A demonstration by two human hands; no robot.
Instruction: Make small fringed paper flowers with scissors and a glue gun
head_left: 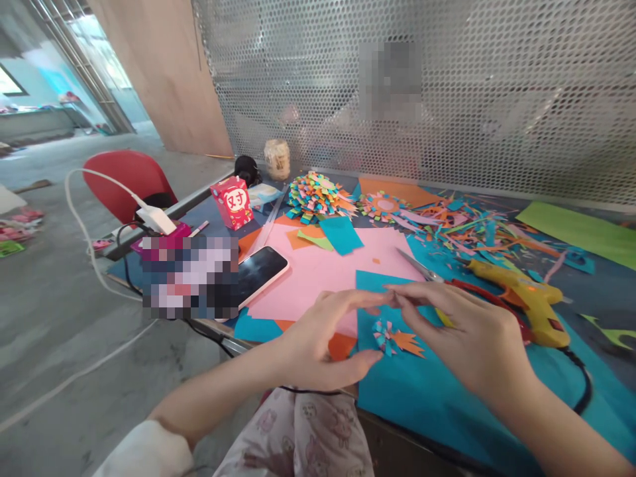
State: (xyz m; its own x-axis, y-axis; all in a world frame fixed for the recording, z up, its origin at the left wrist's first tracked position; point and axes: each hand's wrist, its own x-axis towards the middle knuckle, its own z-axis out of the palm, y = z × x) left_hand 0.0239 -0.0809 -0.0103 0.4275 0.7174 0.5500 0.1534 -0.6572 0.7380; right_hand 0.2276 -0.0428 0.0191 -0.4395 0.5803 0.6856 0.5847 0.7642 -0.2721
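head view: the small fringed paper flower (383, 336) lies on the bright blue sheet (392, 392) below my fingertips, its long axis running nearly sideways, with the curled rosette end towards my left hand (315, 344) and the orange tail (407, 342) pointing right, towards my right hand (470, 331). my left hand is spread wide, thumb well apart from the fingers, and the rosette is just beside the thumb tip; whether they touch i cannot tell. my right thumb and forefinger are drawn close together beside my left fingertips, beyond the flower; i cannot tell if anything is pinched there. the rosette is round, in narrow blue and pink strips, the tail flat and cut into points. a smooth pink sheet (308, 278) lies beyond, and scissors (464, 286) with red handles rest near the yellow plastic glue gun (542, 311)
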